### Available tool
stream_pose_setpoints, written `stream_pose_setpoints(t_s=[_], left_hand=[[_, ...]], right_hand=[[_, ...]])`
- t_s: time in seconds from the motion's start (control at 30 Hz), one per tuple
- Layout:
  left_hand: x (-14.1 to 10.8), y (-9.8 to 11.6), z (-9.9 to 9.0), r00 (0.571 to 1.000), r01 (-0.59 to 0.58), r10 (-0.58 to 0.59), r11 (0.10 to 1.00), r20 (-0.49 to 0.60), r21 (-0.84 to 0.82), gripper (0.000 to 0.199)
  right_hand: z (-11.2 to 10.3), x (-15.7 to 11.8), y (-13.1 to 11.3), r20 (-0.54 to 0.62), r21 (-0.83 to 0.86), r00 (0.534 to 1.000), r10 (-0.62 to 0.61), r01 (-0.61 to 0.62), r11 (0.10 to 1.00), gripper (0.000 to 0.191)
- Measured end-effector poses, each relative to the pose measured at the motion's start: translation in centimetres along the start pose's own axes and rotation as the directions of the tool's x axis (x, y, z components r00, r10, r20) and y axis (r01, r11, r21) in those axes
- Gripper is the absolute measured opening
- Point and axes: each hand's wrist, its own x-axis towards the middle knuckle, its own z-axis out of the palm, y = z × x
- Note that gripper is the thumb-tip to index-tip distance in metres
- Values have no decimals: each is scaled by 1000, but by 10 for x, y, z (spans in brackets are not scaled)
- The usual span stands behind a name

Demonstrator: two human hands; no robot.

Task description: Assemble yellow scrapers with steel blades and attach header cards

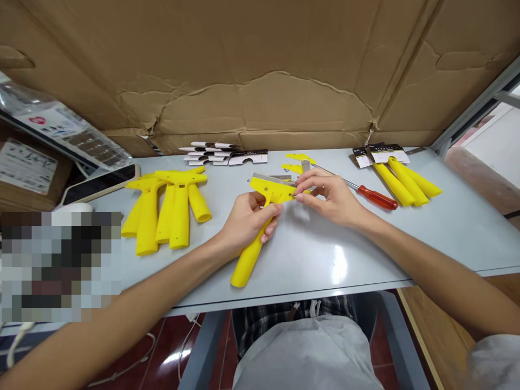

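My left hand (249,219) is wrapped round the neck of a yellow scraper (247,260), its handle slanting down toward the front of the table. Along the top of the scraper's head runs a metal blade (268,180). At the head's right end, the thumb and fingertips of my right hand (325,196) are pinched together, by a small dark screw-like bit too tiny to make out. Behind that hand lie small yellow plastic pieces (299,157) and a metal blade piece (305,166), partly hidden. A screwdriver (376,198) with a red handle lies just right of my right hand.
Several yellow scraper handles (179,211) lie at left, and carded scrapers (400,181) at right. Printed cards (247,157) are stacked at the back before a cardboard sheet (260,65). A phone (101,183) and a plastic-wrapped pack (60,122) are at far left.
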Motion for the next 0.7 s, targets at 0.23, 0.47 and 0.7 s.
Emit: stream_pose_setpoints(t_s=[0.23,0.47,0.7], left_hand=[[-2,-5,1,1000,-13,13,999,-1,35,30],[-4,-5,0,999,-35,35,997,3,63,30],[-4,-8,3,999,-49,50,997,-15,60,30]], right_hand=[[8,-4,-5,-22,14,999,38,-38,999,18],[10,-5,-6,-33,15,998,45,-45,999,18],[15,-5,-12,-65,3,989,136,-136,991,18]])
